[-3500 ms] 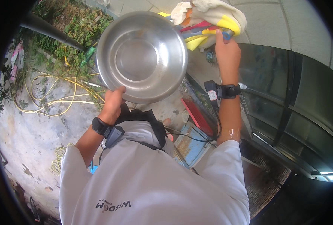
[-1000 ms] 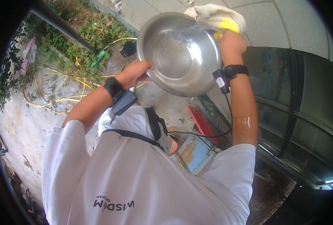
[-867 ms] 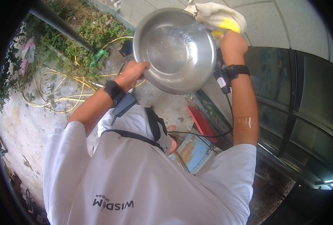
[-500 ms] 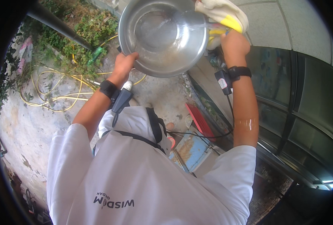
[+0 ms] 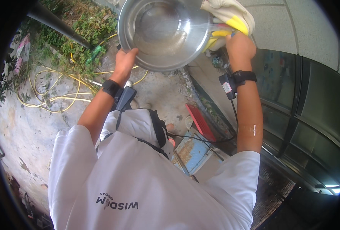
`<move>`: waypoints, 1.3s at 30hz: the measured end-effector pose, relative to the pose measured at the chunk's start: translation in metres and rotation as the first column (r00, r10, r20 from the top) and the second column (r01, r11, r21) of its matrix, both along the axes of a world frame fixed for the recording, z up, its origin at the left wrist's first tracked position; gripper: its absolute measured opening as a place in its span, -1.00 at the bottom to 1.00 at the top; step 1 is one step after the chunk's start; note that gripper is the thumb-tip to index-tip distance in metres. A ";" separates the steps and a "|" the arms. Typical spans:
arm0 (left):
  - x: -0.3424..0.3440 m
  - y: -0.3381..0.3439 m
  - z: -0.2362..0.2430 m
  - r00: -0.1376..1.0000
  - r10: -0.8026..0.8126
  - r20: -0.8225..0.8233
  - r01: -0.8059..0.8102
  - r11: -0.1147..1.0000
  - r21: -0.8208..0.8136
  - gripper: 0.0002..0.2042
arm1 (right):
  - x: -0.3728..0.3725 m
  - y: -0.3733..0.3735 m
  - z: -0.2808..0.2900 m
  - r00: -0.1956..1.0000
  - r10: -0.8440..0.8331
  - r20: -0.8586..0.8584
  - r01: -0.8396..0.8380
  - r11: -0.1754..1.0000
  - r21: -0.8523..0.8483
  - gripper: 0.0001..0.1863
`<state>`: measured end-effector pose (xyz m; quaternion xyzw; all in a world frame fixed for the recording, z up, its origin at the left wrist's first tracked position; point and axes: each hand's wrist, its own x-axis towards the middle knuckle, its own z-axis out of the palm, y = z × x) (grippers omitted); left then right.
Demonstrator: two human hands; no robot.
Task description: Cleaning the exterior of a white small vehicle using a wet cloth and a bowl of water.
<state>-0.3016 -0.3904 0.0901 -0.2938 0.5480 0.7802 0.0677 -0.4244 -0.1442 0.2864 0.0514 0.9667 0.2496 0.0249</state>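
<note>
A wide, shallow metal basin (image 5: 173,63) is at the top, tilted, its inside showing wet-looking glints. My left hand (image 5: 126,61) is closed on its near-left rim, thumb over the edge. My right hand (image 5: 240,46) is to the right of the basin with fingers curled. A small blue part shows at the fingertips, but what they grip is hidden. Right beside those fingers hang white cloth work gloves (image 5: 235,13) with yellow patches, partly overlapping the basin's right rim. Whether my right hand holds the gloves or something behind them cannot be made out.
A yellow hose (image 5: 57,99) lies coiled on the concrete at left, near green plants (image 5: 85,36) and a slanting dark pole (image 5: 58,25). Below are a red slatted piece (image 5: 200,122) and a dirty blue board (image 5: 193,151). Glass panels (image 5: 273,76) line the right side.
The basin has shifted slightly up and left with my left hand. A pale streak, like water, crossing the basin from the right has mostly gone. My right hand stays in place.
</note>
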 end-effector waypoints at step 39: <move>-0.048 -0.008 0.058 0.982 -0.074 -0.175 -0.025 0.864 -0.503 -0.77 | -0.006 0.014 -0.013 0.984 -0.008 -0.179 -0.044 0.957 -0.286 -0.78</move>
